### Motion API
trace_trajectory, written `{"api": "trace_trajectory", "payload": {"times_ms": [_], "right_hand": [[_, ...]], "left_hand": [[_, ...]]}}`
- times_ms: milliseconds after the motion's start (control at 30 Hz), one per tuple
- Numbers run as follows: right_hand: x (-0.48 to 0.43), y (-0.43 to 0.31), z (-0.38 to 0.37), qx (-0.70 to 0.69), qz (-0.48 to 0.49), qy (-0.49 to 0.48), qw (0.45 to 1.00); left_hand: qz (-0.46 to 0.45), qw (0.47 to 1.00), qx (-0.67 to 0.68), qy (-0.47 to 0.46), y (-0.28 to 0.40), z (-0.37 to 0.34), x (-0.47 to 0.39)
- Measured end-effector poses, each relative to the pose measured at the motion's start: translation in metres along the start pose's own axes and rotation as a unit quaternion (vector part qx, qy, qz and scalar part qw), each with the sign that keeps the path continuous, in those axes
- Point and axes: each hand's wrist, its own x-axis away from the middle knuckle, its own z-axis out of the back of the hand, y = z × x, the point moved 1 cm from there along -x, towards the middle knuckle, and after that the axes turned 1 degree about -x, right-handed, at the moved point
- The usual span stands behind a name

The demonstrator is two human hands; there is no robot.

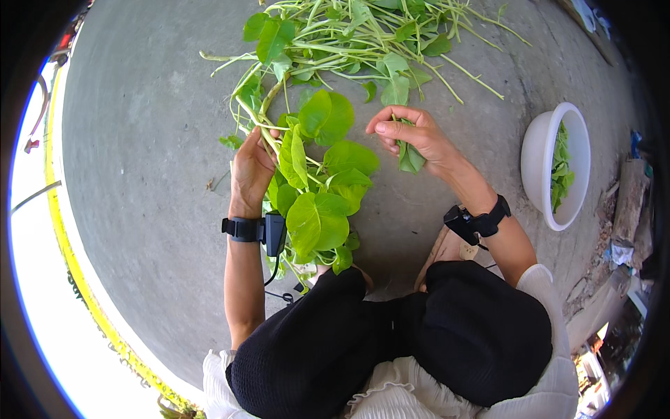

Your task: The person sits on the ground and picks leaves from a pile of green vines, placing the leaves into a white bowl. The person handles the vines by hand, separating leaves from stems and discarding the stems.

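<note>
My left hand is closed around the pale stems of a leafy green vine, whose broad leaves hang to the right of my wrist and down by my knee. To its right, my right hand holds a few picked green leaves in its curled fingers, apart from the vine. Beyond both hands, a pile of long leafy stems lies on the concrete floor. Some stems near my left hand reach up to the pile's edge.
A white plastic basin with green leaves inside stands on the floor at the right. Past it lie wood pieces and litter along the edge. My black-clad knees and my feet are close below the hands.
</note>
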Motion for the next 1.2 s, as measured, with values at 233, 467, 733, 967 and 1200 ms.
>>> {"api": "trace_trajectory", "payload": {"times_ms": [233,467,733,967,1200], "right_hand": [[0.015,-0.023,-0.012,0.064,0.059,0.003,0.996],[0.035,-0.01,-0.031,0.278,0.049,-0.006,0.959],[0.039,0.042,-0.049,-0.184,-0.141,-0.03,0.972],[0.034,0.038,-0.063,-0.333,-0.146,0.044,0.931],[0.036,0.041,-0.055,-0.32,-0.159,0.064,0.932]], "left_hand": [[-0.021,1.0,-0.004,0.022,-0.001,0.005,-0.006],[-0.071,0.997,0.006,0.037,-0.001,0.009,-0.011],[-0.12,0.99,0.048,0.055,-0.002,0.014,-0.014],[-0.136,0.986,0.031,0.088,-0.005,0.016,-0.014],[-0.147,0.984,0.014,0.101,-0.006,0.018,-0.013]]}}
